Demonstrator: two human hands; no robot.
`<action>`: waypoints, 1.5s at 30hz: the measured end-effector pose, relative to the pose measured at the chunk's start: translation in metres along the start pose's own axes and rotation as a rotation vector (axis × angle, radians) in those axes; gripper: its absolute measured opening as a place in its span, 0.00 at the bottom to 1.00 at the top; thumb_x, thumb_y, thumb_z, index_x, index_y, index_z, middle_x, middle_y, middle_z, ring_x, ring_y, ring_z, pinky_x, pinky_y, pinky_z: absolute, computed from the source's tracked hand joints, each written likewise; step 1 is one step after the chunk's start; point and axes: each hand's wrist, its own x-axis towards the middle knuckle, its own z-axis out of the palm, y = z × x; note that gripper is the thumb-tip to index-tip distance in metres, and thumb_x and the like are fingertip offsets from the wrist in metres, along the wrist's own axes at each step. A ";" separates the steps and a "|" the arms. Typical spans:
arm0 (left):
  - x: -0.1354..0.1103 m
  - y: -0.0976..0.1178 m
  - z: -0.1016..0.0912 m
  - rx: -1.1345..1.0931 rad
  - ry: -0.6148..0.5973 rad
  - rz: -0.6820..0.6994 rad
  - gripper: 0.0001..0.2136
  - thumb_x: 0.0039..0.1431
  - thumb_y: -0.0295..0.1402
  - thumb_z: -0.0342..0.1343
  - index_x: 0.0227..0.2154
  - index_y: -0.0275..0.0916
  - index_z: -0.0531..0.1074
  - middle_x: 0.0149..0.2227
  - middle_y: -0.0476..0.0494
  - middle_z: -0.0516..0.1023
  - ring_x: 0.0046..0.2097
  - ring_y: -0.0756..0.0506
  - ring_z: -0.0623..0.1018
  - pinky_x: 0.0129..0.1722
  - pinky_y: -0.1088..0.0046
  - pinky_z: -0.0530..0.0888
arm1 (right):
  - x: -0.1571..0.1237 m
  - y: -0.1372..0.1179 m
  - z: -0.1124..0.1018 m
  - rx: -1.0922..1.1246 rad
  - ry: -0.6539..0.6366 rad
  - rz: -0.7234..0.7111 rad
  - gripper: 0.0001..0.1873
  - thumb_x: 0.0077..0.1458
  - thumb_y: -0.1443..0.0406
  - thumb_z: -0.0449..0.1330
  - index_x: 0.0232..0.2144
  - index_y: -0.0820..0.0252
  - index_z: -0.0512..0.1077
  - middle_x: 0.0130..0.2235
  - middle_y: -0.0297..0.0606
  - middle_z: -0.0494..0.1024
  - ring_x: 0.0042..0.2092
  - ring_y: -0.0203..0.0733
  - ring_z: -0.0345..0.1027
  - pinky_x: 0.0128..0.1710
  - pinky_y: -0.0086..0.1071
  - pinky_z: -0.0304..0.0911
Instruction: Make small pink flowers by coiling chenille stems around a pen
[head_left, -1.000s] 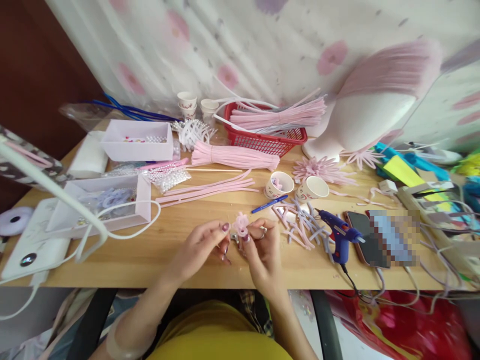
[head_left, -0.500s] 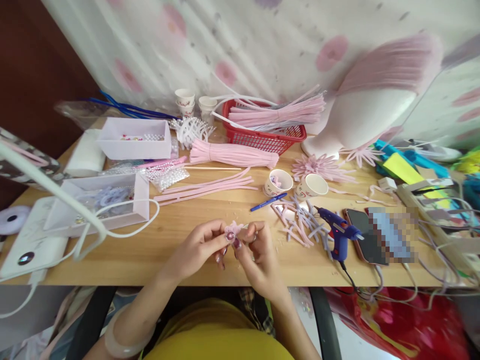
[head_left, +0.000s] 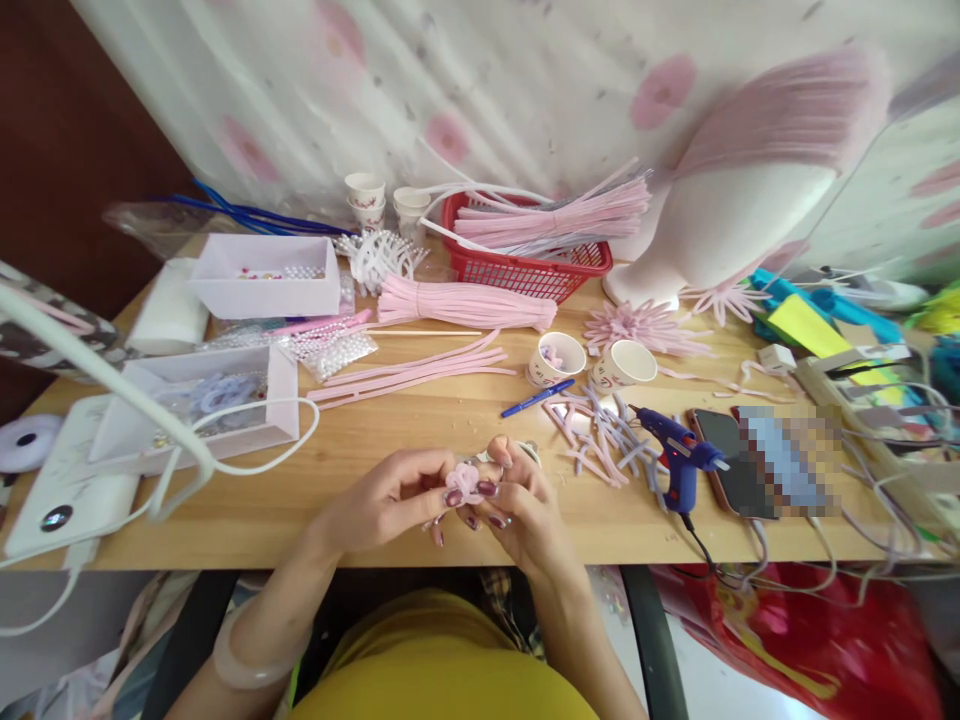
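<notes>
Both hands meet over the near edge of the wooden table (head_left: pixel 360 450). My left hand (head_left: pixel 390 495) and my right hand (head_left: pixel 521 500) pinch a small pink pipe-cleaner flower (head_left: pixel 463 482) between their fingertips, just above the tabletop. The fingers of both hands are closed round it. A bit of metal shows beside the flower, too small to name. Cut pink and lilac pipe-cleaner pieces (head_left: pixel 600 430) lie to the right of my right hand, next to a blue glue gun (head_left: pixel 679 460).
A blue pen (head_left: pixel 536 398), two paper cups (head_left: pixel 556 358), a red basket (head_left: pixel 525 270) of pink stems, a pink bundle (head_left: pixel 465 303), white trays (head_left: pixel 266 280) at left, a white mannequin head (head_left: pixel 720 230), a phone (head_left: pixel 731 465) and tangled cables at right.
The flower and both hands have come down and nearer to the table's front edge, and the flower has been turned between the fingertips.
</notes>
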 end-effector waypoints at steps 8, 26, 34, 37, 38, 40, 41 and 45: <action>0.001 0.015 0.006 0.460 -0.025 0.058 0.12 0.67 0.36 0.43 0.37 0.38 0.69 0.38 0.43 0.77 0.40 0.46 0.75 0.42 0.69 0.71 | -0.003 -0.016 -0.007 -0.407 -0.071 0.086 0.09 0.61 0.60 0.54 0.41 0.57 0.61 0.19 0.24 0.65 0.16 0.26 0.50 0.15 0.20 0.44; -0.002 -0.006 0.011 1.548 0.298 0.501 0.08 0.67 0.27 0.40 0.38 0.37 0.64 0.31 0.45 0.73 0.33 0.46 0.74 0.30 0.72 0.70 | -0.006 0.000 0.005 -0.523 0.135 -0.165 0.11 0.62 0.57 0.54 0.32 0.58 0.61 0.20 0.25 0.64 0.20 0.29 0.56 0.21 0.24 0.52; 0.003 0.004 0.009 1.714 0.253 0.647 0.12 0.66 0.25 0.38 0.40 0.34 0.68 0.30 0.42 0.73 0.31 0.44 0.73 0.28 0.71 0.69 | -0.006 -0.002 0.007 -0.431 0.163 -0.177 0.11 0.60 0.59 0.56 0.30 0.58 0.61 0.17 0.22 0.60 0.18 0.27 0.50 0.19 0.24 0.47; 0.004 0.001 0.006 1.697 0.173 0.638 0.13 0.66 0.25 0.39 0.37 0.35 0.70 0.29 0.42 0.74 0.31 0.45 0.73 0.27 0.72 0.68 | -0.007 -0.003 0.007 -0.422 0.171 -0.176 0.12 0.60 0.59 0.57 0.30 0.58 0.61 0.17 0.21 0.59 0.17 0.27 0.50 0.18 0.23 0.46; 0.004 0.000 0.006 1.662 0.141 0.624 0.13 0.66 0.25 0.39 0.36 0.36 0.70 0.29 0.42 0.74 0.32 0.45 0.73 0.27 0.72 0.68 | -0.008 -0.003 0.006 -0.428 0.173 -0.180 0.12 0.60 0.59 0.57 0.30 0.58 0.61 0.17 0.21 0.59 0.17 0.27 0.50 0.18 0.23 0.46; 0.004 0.002 0.006 1.530 0.093 0.569 0.12 0.65 0.26 0.41 0.34 0.36 0.70 0.30 0.42 0.75 0.33 0.46 0.73 0.29 0.73 0.68 | -0.011 -0.004 0.007 -0.461 0.166 -0.193 0.11 0.61 0.59 0.56 0.31 0.58 0.61 0.16 0.21 0.58 0.17 0.27 0.50 0.18 0.23 0.47; 0.004 0.004 0.007 1.438 0.082 0.526 0.12 0.64 0.26 0.41 0.33 0.37 0.70 0.30 0.43 0.75 0.32 0.46 0.73 0.30 0.73 0.68 | -0.012 -0.004 0.007 -0.485 0.156 -0.203 0.10 0.61 0.59 0.55 0.31 0.58 0.61 0.16 0.21 0.59 0.17 0.28 0.51 0.18 0.23 0.47; 0.003 0.019 0.012 0.950 0.067 0.224 0.11 0.61 0.28 0.44 0.26 0.38 0.67 0.23 0.50 0.68 0.25 0.51 0.67 0.27 0.76 0.65 | -0.018 -0.004 0.004 -0.572 0.091 -0.262 0.08 0.63 0.61 0.53 0.33 0.57 0.62 0.20 0.26 0.64 0.19 0.29 0.56 0.20 0.24 0.52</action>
